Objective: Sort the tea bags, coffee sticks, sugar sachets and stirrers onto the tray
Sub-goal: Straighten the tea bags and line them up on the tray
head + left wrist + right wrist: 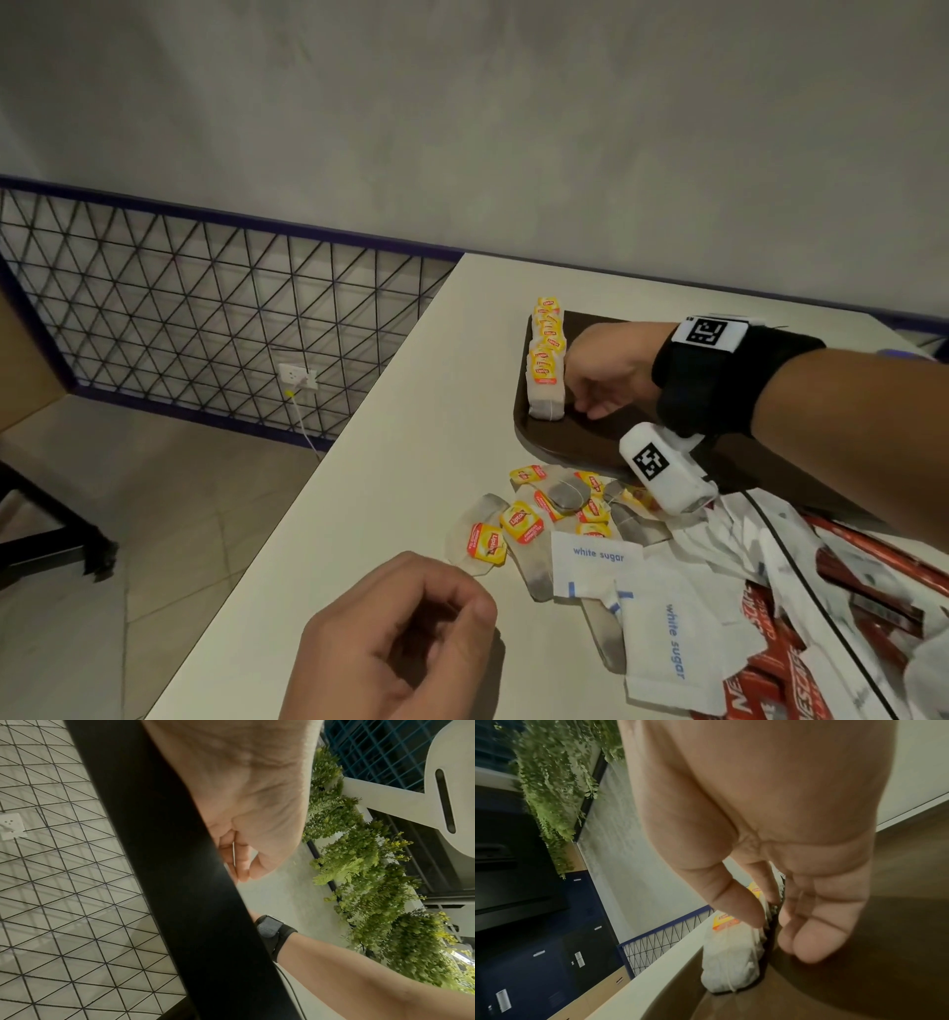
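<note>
A dark brown tray (554, 442) lies on the white table, with a row of yellow-tagged tea bags (547, 370) standing along its left rim. My right hand (585, 406) rests on the tray just right of that row. In the right wrist view the right hand (772, 933) has straight fingers, its thumb touching the nearest tea bag (731, 963) above the tray (885, 953). Loose tea bags (524, 519), white sugar sachets (598, 562) and red coffee sticks (770, 673) lie in a heap in front of the tray. My left hand (462, 611) sits near the front, loosely curled and empty.
The table's left edge (328, 462) runs diagonally, with the floor below. A wire mesh fence (205, 318) and a wall socket with a cable (298, 377) are beyond it. A thin black cable (801, 565) crosses the sachets. The grey wall stands behind the tray.
</note>
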The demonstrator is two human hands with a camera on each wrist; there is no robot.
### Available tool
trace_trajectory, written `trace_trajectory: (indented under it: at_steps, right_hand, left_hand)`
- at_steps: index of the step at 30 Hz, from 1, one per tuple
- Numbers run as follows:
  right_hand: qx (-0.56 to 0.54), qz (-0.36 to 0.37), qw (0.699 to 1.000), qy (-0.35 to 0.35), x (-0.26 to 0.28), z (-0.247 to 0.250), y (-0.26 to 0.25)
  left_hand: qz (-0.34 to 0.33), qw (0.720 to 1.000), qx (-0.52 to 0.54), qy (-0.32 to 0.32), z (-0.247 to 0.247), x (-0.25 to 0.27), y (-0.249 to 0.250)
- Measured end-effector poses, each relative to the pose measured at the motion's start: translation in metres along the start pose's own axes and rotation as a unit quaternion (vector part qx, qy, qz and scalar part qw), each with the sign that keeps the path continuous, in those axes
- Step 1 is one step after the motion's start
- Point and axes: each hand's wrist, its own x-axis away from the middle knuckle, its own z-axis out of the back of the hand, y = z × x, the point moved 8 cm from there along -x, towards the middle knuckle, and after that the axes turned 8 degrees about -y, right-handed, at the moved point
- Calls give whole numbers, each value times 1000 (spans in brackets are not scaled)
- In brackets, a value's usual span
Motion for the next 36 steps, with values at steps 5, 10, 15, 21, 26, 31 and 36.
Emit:
trace_trajectory:
  at_steps: [5, 10, 15, 21, 26, 31, 36]
  right_hand:
    - [-14, 5, 1000, -3, -7, 4, 0]
    - [-26, 21, 999, -21, -11, 1, -1]
    - [7, 57, 998, 3, -5, 10, -6]
    - [177, 231, 957, 1, 50, -16, -37]
    - [391, 211, 883, -150, 92, -83, -27]
    - [482, 215, 843, -103, 107, -100, -28]
    - [517, 213, 827, -47, 112, -111, -28]
  left_hand:
    - [-35, 998, -45, 16, 1, -7, 0]
    - [-48, 998, -42, 6, 0, -8, 2]
    - [-6, 1000, 14, 4, 1, -2, 2]
    - [23, 999, 40, 12, 4, 2, 10]
    - [49, 998, 26, 32, 7, 5, 12]
    - [68, 995, -25, 68, 13, 6, 8]
    - [68, 993, -65, 74, 12, 5, 12]
